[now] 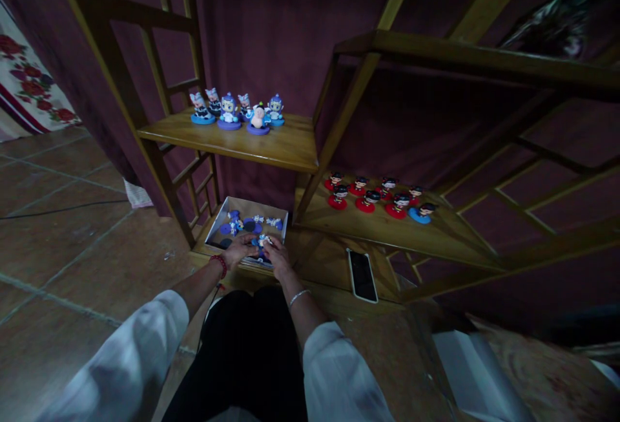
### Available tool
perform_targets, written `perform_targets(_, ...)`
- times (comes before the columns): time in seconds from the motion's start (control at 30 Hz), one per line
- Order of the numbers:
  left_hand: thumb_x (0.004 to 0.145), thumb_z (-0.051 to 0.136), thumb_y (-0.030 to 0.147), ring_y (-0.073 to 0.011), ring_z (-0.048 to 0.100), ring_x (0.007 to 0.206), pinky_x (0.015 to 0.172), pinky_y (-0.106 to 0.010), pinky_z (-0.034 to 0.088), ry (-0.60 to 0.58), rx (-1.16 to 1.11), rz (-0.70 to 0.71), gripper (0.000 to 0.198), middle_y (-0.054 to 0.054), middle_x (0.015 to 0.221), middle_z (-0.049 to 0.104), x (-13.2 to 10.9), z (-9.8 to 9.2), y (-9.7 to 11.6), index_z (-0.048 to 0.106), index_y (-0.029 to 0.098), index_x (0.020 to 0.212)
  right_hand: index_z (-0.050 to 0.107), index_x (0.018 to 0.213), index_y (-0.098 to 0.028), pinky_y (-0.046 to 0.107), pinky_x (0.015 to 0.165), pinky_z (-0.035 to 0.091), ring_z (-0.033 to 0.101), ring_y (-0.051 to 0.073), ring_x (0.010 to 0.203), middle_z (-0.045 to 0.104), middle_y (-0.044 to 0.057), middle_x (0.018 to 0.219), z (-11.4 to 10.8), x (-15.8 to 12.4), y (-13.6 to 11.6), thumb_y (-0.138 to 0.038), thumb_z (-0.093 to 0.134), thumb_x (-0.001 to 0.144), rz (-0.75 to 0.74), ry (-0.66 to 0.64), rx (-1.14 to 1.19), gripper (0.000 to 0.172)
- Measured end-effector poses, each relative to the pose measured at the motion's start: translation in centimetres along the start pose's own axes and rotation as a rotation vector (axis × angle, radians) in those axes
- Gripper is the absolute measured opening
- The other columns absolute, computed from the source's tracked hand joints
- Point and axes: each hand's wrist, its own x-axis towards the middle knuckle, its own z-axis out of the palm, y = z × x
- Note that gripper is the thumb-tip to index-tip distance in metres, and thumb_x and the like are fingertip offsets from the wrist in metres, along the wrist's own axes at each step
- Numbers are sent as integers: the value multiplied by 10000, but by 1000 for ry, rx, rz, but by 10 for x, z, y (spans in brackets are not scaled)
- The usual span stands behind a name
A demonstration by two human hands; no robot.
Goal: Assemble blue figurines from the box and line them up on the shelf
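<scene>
A shallow cardboard box (220, 216) lies on the bottom shelf board and holds several small blue and white figurines (242, 221). My left hand (238, 249) and my right hand (277, 256) both reach into its near edge. Their fingers curl together around one small blue and white figurine (263, 241). The left wrist wears a red bead bracelet, the right a thin silver one.
Several blue-based figurines (236, 112) stand on the upper left shelf (285, 144). Red-based figurines (368, 194) and one blue-based one (420, 212) stand on the right shelf (436, 234). A phone (362, 274) lies face up on the bottom board. Tiled floor stretches left.
</scene>
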Motion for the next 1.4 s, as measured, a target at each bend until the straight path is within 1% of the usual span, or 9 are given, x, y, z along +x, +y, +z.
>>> perform_targets(0.1, 583, 716, 63, -127, 615, 726, 793, -318, 498, -16, -57, -14, 363, -23, 807, 624, -4, 2, 1, 597, 127, 920, 633, 954, -189, 236, 582, 454, 555, 111, 592, 638, -12, 688, 1, -1, 0, -409, 692, 533, 5, 2, -11, 478)
perform_targets(0.2, 617, 697, 56, -129, 623, 750, 818, -313, 495, -30, -82, -23, 366, -35, 822, 631, -8, 3, 3, 599, 124, 963, 634, 952, -187, 240, 590, 462, 566, 114, 600, 650, -4, 723, 2, -2, 1, -393, 698, 528, 5, 6, 5, 476)
perform_targets(0.47, 656, 638, 7, -131, 628, 793, 810, -286, 500, -9, -119, -27, 437, -52, 911, 645, -16, 6, 6, 580, 149, 1065, 637, 937, -184, 225, 581, 466, 592, 127, 649, 656, -5, 727, 3, -5, -3, -348, 706, 512, -9, -25, 41, 461)
perform_targets(0.6, 666, 601, -16, -136, 631, 817, 803, -271, 501, -41, -169, -42, 465, -62, 939, 651, -18, 7, 7, 564, 153, 1098, 641, 913, -176, 220, 565, 464, 588, 123, 630, 654, -6, 712, 4, -6, -5, -324, 707, 503, -26, -14, 44, 441)
perform_targets(0.7, 666, 589, -25, -141, 631, 839, 793, -256, 504, -65, -205, -58, 462, -67, 955, 653, -19, 5, 6, 569, 151, 1093, 642, 907, -172, 224, 570, 464, 581, 119, 612, 648, -13, 683, 4, -5, -5, -320, 707, 496, -49, -28, 52, 442)
perform_targets(0.87, 671, 554, -57, -137, 634, 826, 772, -241, 507, -34, -263, -79, 476, -68, 960, 654, -16, 4, 2, 560, 155, 1096, 653, 865, -171, 236, 593, 460, 571, 126, 634, 650, -9, 701, 4, -4, -5, -320, 707, 485, -106, -46, 73, 412)
perform_targets(1.0, 666, 549, -68, -142, 636, 817, 758, -239, 508, -35, -304, -84, 431, -71, 943, 658, -16, 4, 0, 586, 145, 1039, 653, 870, -179, 246, 610, 458, 573, 136, 658, 653, -6, 722, 3, -4, -5, -330, 697, 505, -130, -39, 39, 398)
perform_targets(1.1, 666, 542, -74, -136, 637, 794, 760, -234, 506, -46, -317, -88, 394, -69, 908, 663, -18, 5, 1, 603, 133, 995, 647, 870, -183, 253, 621, 458, 578, 144, 669, 657, -2, 740, 2, -5, -5, -348, 687, 520, -152, -48, 14, 389)
perform_targets(1.4, 689, 478, -96, -118, 638, 707, 760, -257, 513, -17, -354, -104, 397, -56, 812, 663, -22, 10, 8, 590, 115, 1005, 622, 873, -180, 257, 641, 457, 589, 147, 689, 661, 3, 760, -1, -7, -10, -326, 681, 521, -149, -102, 15, 386)
